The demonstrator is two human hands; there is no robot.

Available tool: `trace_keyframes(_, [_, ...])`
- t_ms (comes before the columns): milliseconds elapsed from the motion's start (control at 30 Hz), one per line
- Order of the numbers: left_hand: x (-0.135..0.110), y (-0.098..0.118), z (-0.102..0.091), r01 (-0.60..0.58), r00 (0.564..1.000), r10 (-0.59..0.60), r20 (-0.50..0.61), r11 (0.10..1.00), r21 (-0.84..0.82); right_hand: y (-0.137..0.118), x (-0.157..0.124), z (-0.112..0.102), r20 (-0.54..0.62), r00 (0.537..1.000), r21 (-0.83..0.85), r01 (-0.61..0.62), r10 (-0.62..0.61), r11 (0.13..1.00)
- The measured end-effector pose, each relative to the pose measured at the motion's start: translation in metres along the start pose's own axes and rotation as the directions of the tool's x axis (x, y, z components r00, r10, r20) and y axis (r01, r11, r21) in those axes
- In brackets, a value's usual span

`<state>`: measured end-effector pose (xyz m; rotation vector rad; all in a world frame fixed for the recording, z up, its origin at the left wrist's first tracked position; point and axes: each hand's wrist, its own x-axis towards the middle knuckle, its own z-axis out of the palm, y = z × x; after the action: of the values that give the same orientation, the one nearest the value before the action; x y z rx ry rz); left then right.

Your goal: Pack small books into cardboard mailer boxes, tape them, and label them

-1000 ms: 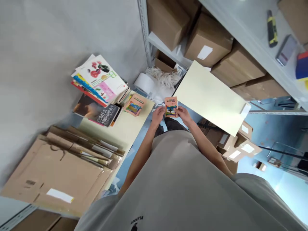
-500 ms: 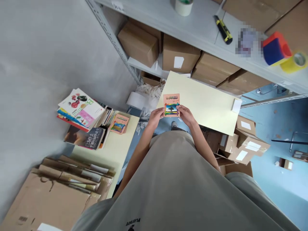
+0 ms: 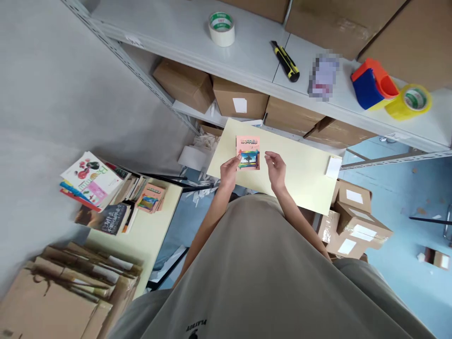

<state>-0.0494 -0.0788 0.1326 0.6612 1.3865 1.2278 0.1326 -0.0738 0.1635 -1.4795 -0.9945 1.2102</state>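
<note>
A small pink book (image 3: 248,140) with a tree picture in a coloured frame on its cover is held over the cream tabletop (image 3: 300,160). My left hand (image 3: 229,172) grips its lower left edge, thumb on the cover. Just off the book's right side, my right hand (image 3: 277,170) is bent at the fingers, thumb and forefinger slightly apart, holding nothing that I can see. On the side table to the left lie similar pink books (image 3: 150,197), beside a pile of other books (image 3: 93,181).
A shelf (image 3: 250,61) ahead carries a white tape roll (image 3: 221,29), a utility knife (image 3: 286,61), a tape dispenser (image 3: 374,84) and a yellow tape roll (image 3: 409,101). Cardboard boxes (image 3: 360,221) are stacked at right. Flattened cartons (image 3: 60,296) lean at lower left.
My right hand has let go of the book's right edge and moved a little to the right. The left hand still holds the book. The view has shifted.
</note>
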Motion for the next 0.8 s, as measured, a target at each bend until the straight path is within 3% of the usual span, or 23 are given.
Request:
trace_keyframes(133, [-0.014,0.007,0.022,-0.043,0.999,0.043,0.003,0.998,0.045,-0.006,-0.011,0.017,0.185,0.982,0.019,0.033,-0.036,0.999])
trace_keyframes(267, [-0.038,0.018,0.033,-0.251,0.964,0.221,0.147,0.94,0.233,-0.009,-0.004,0.022,0.144,0.989,-0.067,0.048,-0.038,0.997])
trace_keyframes(333, [-0.044,0.023,0.029,-0.31,0.95,0.276,0.149,0.899,0.31,-0.01,0.009,0.016,0.137,0.99,-0.064,0.017,-0.008,0.998])
trace_keyframes(467, [-0.037,0.031,0.008,-0.219,0.973,0.231,-0.017,0.94,0.261,-0.016,0.029,0.003,0.233,0.972,0.046,-0.034,0.023,0.998])
trace_keyframes(567, [-0.028,0.036,-0.004,-0.099,0.994,0.095,0.054,0.992,0.083,-0.022,0.03,-0.001,0.287,0.958,0.053,-0.037,0.02,0.998])
trace_keyframes(800, [-0.035,0.035,0.003,-0.035,0.998,0.032,-0.045,0.997,-0.062,-0.019,0.021,-0.002,0.305,0.952,0.119,-0.066,0.026,0.991])
